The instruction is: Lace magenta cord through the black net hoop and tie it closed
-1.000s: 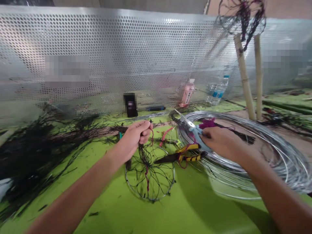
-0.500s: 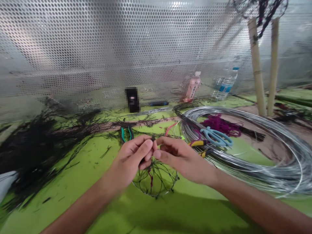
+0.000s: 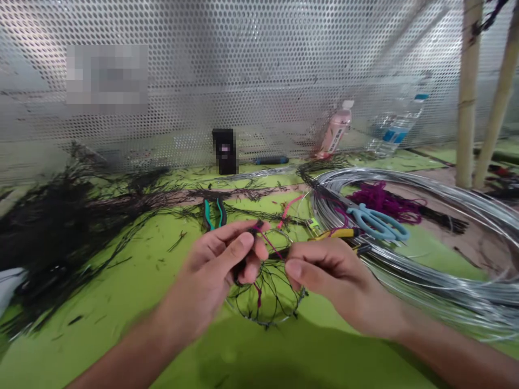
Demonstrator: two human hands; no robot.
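My left hand [image 3: 223, 256] is closed on a dark bundle of thin black strands [image 3: 256, 228], its thumb pressed on the top. A purple string [image 3: 270, 243] runs from that bundle to my right hand [image 3: 324, 275], which pinches the string's other end between thumb and finger. Below both hands hangs or rests a round frame of black strands [image 3: 265, 302] with a wire ring at its lower rim and a small purple tie [image 3: 259, 296] inside. Part of the frame is hidden behind my left hand.
Green-handled pliers [image 3: 214, 213] lie behind my left hand. On the right is a big coil of silver wire [image 3: 454, 275], with light-blue scissors [image 3: 377, 222], yellow-handled pliers [image 3: 336, 234] and purple yarn [image 3: 381, 201]. Black strands [image 3: 60, 237] are heaped left. Two bottles [image 3: 335, 132] lean on the perforated metal wall.
My right hand has moved away from my left, to the right, drawing the purple string out between them. The view has shifted a little, and my left hand keeps its grip.
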